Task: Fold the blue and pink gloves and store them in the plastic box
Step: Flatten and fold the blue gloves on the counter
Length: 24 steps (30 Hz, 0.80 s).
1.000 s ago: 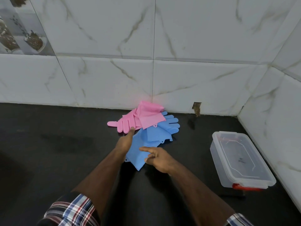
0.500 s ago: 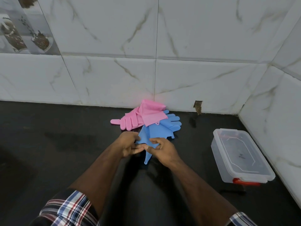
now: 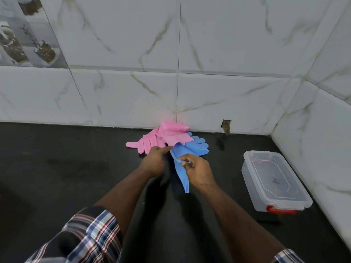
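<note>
Blue gloves [image 3: 187, 155] lie on the dark surface [image 3: 76, 168] near the wall, partly under the pink gloves [image 3: 161, 138]. Right hand [image 3: 197, 170] pinches one blue cuff, its fingers curled, likely starting the fold; left hand [image 3: 154, 161] steadies the edge, forefinger extended. Plastic box [image 3: 273, 182] stands well apart to the right, lid on, red latch. No readable lettering.

A pile of pink silicone gloves [image 3: 161, 138] and blue silicone gloves [image 3: 187, 152] is set on the black stone counter [image 3: 66, 168] against the white marble-tiled wall [image 3: 133, 95]. A lidded clear plastic box [image 3: 273, 180] is placed to the right, near the corner.
</note>
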Motion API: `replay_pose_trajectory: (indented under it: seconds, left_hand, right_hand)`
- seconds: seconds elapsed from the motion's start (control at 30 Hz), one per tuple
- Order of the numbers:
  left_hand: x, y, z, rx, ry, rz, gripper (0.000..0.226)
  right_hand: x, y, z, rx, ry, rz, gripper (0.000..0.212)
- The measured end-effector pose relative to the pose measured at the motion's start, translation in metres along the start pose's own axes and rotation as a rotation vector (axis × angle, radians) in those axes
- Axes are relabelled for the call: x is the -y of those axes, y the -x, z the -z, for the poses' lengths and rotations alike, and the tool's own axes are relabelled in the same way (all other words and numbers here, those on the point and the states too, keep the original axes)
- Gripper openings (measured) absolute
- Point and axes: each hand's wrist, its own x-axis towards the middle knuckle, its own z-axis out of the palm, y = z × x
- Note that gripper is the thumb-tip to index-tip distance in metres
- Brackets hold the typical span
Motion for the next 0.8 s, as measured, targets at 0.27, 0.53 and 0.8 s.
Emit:
replay_pose_trajectory:
  seconds: [0.27,0.53,0.8]
  left_hand:
    - [-0.011,-0.033,0.001,0.01,-0.212,0.002,0.025]
    - [-0.04,-0.031,0.014,-0.086,-0.007,-0.15,0.014]
    - [-0.065,-0.019,0.037,-0.058,0.214,-0.227,0.018]
  right_hand:
    - [0.0,-0.005,0.049,-0.155,-0.085,0.024,0.021]
    - [-0.008,-0.008,0.082,-0.217,0.06,-0.144,0.038]
    - [-0.002,-0.011,0.086,-0.234,0.04,-0.161,0.005]
